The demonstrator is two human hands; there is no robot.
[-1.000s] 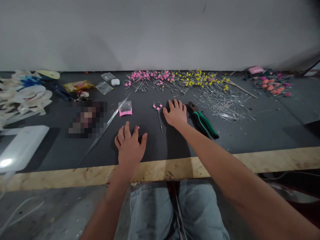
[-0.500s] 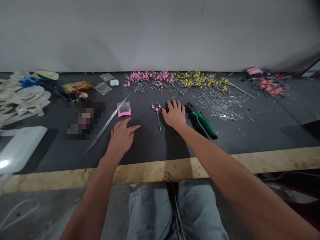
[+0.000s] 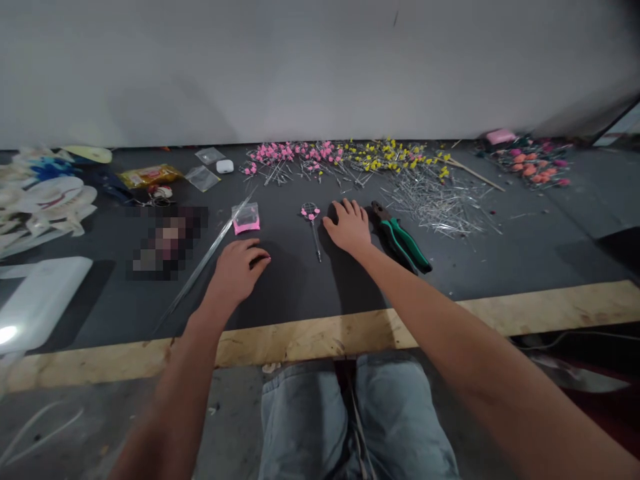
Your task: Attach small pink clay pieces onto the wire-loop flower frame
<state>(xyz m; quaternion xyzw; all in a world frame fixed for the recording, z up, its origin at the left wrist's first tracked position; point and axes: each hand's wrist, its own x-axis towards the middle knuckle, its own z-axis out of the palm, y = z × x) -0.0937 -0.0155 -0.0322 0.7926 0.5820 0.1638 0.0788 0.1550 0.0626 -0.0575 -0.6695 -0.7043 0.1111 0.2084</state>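
Note:
Thumb and index fingertip of my left hand [image 3: 236, 272] come together in a pinch, and anything between them is too small to make out. Just beyond it lies a small clear bag [image 3: 246, 219] with pink contents. My right hand [image 3: 347, 225] rests on the dark tabletop, fingers apart, holding nothing. Between the hands lies a wire piece [image 3: 314, 232], with a round looped head bearing pink bits and a straight stem pointing toward me. Close to the right of my right hand are green-handled pliers [image 3: 403, 237].
Pink-tipped wires [image 3: 295, 155], yellow-tipped wires [image 3: 395, 157] and bare wires [image 3: 445, 207] lie along the back. Long thin strips [image 3: 205, 260] are at left, near a white box-like object [image 3: 43, 300]. Orange-tipped pieces [image 3: 535, 167] sit far right. A wooden edge [image 3: 310, 340] borders the table.
My left hand's fingers have drawn in from spread to pinched, and the hand has shifted slightly left. My right hand stays in place; the view has shifted slightly.

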